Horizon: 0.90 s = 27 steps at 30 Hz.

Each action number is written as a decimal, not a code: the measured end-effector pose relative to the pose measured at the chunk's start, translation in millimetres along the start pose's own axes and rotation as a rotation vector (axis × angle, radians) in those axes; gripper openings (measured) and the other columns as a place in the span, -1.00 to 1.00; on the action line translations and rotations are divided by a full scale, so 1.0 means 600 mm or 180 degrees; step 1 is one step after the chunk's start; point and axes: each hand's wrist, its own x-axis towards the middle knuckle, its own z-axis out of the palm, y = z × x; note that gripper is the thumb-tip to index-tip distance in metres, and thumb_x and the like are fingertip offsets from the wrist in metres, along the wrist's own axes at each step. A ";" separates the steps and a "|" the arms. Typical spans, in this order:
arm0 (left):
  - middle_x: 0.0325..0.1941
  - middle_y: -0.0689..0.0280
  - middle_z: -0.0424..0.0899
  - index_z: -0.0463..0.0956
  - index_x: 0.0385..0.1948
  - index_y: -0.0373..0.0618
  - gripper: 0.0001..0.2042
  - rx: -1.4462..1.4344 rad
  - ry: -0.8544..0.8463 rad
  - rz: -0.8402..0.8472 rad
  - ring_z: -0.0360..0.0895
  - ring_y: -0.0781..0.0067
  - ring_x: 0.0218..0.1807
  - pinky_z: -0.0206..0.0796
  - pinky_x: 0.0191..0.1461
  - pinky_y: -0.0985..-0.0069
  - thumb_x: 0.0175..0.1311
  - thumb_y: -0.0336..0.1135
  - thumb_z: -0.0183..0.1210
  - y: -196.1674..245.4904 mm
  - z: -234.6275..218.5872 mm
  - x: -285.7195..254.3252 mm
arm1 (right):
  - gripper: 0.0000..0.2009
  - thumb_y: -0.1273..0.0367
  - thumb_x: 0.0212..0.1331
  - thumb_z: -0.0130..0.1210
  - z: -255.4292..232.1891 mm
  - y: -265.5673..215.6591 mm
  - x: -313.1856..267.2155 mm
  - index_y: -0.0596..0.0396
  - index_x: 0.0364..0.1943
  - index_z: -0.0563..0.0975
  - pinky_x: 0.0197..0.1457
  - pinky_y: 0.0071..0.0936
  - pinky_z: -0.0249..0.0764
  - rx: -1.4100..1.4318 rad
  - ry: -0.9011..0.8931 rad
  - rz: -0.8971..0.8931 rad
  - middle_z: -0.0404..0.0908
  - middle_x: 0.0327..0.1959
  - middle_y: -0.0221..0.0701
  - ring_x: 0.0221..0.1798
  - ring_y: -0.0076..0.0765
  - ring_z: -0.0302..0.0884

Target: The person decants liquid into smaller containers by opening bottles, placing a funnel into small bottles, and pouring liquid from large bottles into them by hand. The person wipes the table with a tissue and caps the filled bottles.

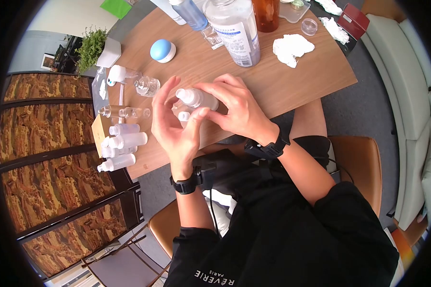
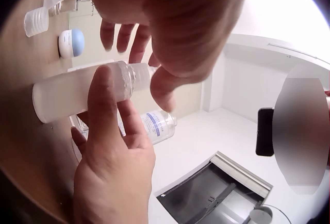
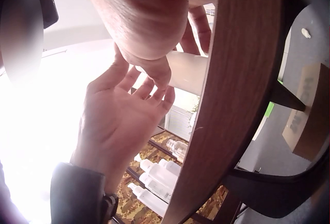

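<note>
My right hand grips a frosted translucent bottle round its body, thumb on the near side. The bottle stands upright on the table, and its narrower top points up in the left wrist view. My left hand is held around the bottle's top with fingers spread and loosely bent, thumb apart from them. In the left wrist view the left thumb is close beside that top. A small white nozzle-like piece shows between the left thumb and fingers in the head view.
Several frosted bottles stand at the table's left edge, near clear glass bottles. Farther back are a blue-lidded jar, a large labelled bottle and an amber bottle. Crumpled tissue lies at right.
</note>
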 end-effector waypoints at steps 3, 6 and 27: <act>0.24 0.03 0.67 0.44 0.35 -0.33 -0.48 0.0416 -0.0006 0.0034 0.61 0.35 0.21 0.41 0.32 0.38 0.38 -0.47 0.34 -0.013 -0.008 -0.005 | -0.48 0.35 0.02 0.50 -0.003 0.000 0.002 0.04 0.14 0.63 0.13 -0.15 0.49 -0.0025 0.0033 -0.0023 0.69 -0.16 -0.31 -0.04 -0.12 0.56; 0.26 0.02 0.65 0.39 0.41 -0.31 -0.43 0.0108 -0.0129 -0.0287 0.61 0.38 0.20 0.44 0.27 0.42 0.38 -0.49 0.35 -0.007 -0.010 -0.005 | -0.48 0.35 0.02 0.49 -0.004 -0.006 0.004 0.04 0.14 0.64 0.12 -0.16 0.49 -0.0025 -0.0024 0.0004 0.69 -0.17 -0.31 -0.03 -0.13 0.57; 0.08 0.18 0.71 0.57 0.18 -0.37 -0.52 0.0627 0.0298 0.0025 0.63 0.43 0.08 0.48 0.23 0.43 0.19 -0.66 0.44 -0.008 -0.003 -0.009 | -0.48 0.38 -0.01 0.50 0.001 -0.002 0.004 0.04 0.12 0.64 0.13 -0.16 0.49 0.0015 0.0090 -0.0006 0.71 -0.16 -0.34 -0.02 -0.13 0.57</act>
